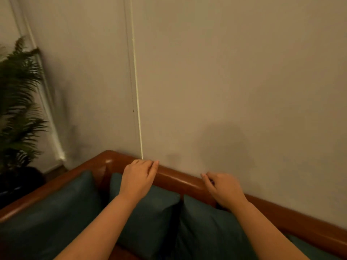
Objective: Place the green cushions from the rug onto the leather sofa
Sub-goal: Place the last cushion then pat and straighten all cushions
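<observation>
Three dark green cushions stand on the brown leather sofa (180, 178): one (50, 209) leans on the left armrest, a middle one (150, 212) and a right one (204, 228) lean on the backrest. A sliver of a further green cushion (308, 248) shows at the lower right. My left hand (139, 177) hovers over the top of the middle cushion, fingers loosely curled, holding nothing. My right hand (223, 188) is over the top edge of the right cushion at the backrest, fingers loosely bent; no grip is visible.
A plain beige wall (225, 81) rises directly behind the sofa back. A pale cord (136, 91) runs down the wall to the backrest. A leafy potted plant (18, 102) stands to the left of the sofa's armrest.
</observation>
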Demonstrator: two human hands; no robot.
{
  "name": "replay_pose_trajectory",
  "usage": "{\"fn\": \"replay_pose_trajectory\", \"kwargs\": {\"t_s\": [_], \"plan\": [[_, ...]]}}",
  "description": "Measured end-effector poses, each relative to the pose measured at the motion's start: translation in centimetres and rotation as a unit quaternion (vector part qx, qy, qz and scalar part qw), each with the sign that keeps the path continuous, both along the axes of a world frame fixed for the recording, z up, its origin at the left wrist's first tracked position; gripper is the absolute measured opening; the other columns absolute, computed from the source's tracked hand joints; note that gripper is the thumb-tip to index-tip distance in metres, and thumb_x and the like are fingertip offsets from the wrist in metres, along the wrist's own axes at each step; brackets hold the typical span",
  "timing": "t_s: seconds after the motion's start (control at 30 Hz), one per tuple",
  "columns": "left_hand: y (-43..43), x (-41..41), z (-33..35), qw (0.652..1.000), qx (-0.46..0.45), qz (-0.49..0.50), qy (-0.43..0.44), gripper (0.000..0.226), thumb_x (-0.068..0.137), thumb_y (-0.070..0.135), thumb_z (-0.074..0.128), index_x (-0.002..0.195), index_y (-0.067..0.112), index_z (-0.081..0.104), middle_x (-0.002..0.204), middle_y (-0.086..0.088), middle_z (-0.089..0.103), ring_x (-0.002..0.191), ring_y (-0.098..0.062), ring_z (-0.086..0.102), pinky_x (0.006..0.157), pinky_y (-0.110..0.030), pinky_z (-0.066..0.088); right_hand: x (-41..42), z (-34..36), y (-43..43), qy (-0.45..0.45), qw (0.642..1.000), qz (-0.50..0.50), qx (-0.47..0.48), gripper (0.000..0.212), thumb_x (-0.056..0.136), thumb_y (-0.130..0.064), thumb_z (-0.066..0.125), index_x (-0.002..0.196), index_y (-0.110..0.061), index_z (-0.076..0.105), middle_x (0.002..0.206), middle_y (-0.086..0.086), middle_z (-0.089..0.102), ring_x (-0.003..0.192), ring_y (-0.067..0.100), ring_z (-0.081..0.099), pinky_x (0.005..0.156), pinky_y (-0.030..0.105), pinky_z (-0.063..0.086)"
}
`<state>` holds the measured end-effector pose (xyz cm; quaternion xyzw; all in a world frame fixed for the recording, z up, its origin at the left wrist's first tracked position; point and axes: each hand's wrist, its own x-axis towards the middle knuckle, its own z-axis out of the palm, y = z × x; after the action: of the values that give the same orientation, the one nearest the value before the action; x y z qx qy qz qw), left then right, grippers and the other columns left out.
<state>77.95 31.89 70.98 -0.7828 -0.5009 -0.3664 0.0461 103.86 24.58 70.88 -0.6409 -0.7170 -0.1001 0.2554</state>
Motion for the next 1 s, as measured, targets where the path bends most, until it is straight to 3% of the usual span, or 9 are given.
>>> {"fn": "replay_pose_trajectory", "kwargs": {"t_s": [0.1, 0.23, 0.33, 0.43, 0.63, 0.83, 1.0], "plan": [[-0.2, -5.1, 0.5, 0.999, 0.003, 0.025, -0.021, 0.051, 0.094, 0.049, 0.031, 0.096, 0.020, 0.074, 0.094, 0.005, 0.073, 0.096, -0.017, 0.064, 0.080, -0.033, 0.047, -5.0, 0.8, 1.8, 0.005, 0.999, 0.040, 0.008, 0.043, 0.094, -0.048, 0.032, 0.061, -0.022, 0.040, 0.066, 0.008, 0.064, 0.068, 0.028, 0.061, 0.056, 0.030, 0.026], [-0.1, -13.0, 0.6, 0.998, -0.006, 0.065, -0.018, 0.052, 0.093, 0.052, 0.030, 0.098, 0.023, 0.073, 0.098, 0.006, 0.073, 0.098, -0.018, 0.063, 0.082, -0.033, 0.046, -12.5, 1.8, 3.9, 0.018, 0.997, 0.069, 0.024, 0.042, 0.093, -0.044, 0.036, 0.059, -0.020, 0.042, 0.055, 0.004, 0.055, 0.058, 0.025, 0.057, 0.053, 0.030, 0.026], [-0.2, -19.5, 1.0, 0.997, -0.011, 0.081, -0.014, 0.054, 0.093, 0.053, 0.027, 0.094, 0.024, 0.072, 0.093, 0.006, 0.072, 0.094, -0.018, 0.063, 0.077, -0.031, 0.044, -19.1, 2.2, 4.9, 0.029, 0.996, 0.078, 0.025, 0.040, 0.096, -0.043, 0.038, 0.062, -0.023, 0.045, 0.056, -0.003, 0.048, 0.055, 0.018, 0.051, 0.054, 0.029, 0.028], [-0.4, -25.8, 1.3, 0.995, -0.022, 0.097, -0.017, 0.053, 0.094, 0.051, 0.029, 0.091, 0.022, 0.072, 0.087, 0.003, 0.072, 0.091, -0.020, 0.063, 0.073, -0.032, 0.045, -25.8, 2.1, 5.7, 0.054, 0.993, 0.095, 0.035, 0.035, 0.096, -0.040, 0.044, 0.071, -0.020, 0.057, 0.064, 0.002, 0.060, 0.062, 0.021, 0.057, 0.055, 0.030, 0.036], [0.3, -35.6, -0.1, 0.990, -0.049, 0.115, -0.059, 0.053, 0.095, 0.051, 0.031, 0.074, 0.017, 0.066, 0.070, 0.000, 0.065, 0.076, -0.022, 0.062, 0.065, -0.039, 0.048, -37.5, 0.3, 6.8, 0.084, 0.992, 0.094, 0.028, 0.038, 0.096, -0.041, 0.043, 0.078, -0.017, 0.065, 0.064, 0.000, 0.063, 0.062, 0.018, 0.059, 0.058, 0.035, 0.047], [1.1, -39.2, -1.9, 0.989, -0.082, 0.097, -0.070, 0.041, 0.098, 0.039, 0.041, 0.090, 0.015, 0.072, 0.084, -0.005, 0.070, 0.087, -0.024, 0.062, 0.069, -0.035, 0.044, -41.7, -0.8, 6.9, 0.064, 0.996, 0.057, -0.026, 0.039, 0.097, -0.040, 0.041, 0.076, -0.016, 0.063, 0.061, -0.003, 0.057, 0.062, 0.018, 0.057, 0.053, 0.030, 0.034], [3.6, -38.4, -3.4, 0.990, -0.096, 0.063, -0.084, 0.059, 0.093, 0.053, 0.027, 0.088, 0.015, 0.072, 0.088, -0.003, 0.071, 0.088, -0.021, 0.062, 0.073, -0.037, 0.050, -40.1, -1.3, 7.4, 0.058, 0.997, 0.010, -0.050, 0.039, 0.097, -0.041, 0.041, 0.076, -0.017, 0.062, 0.062, -0.003, 0.057, 0.060, 0.016, 0.054, 0.051, 0.029, 0.034]]}}
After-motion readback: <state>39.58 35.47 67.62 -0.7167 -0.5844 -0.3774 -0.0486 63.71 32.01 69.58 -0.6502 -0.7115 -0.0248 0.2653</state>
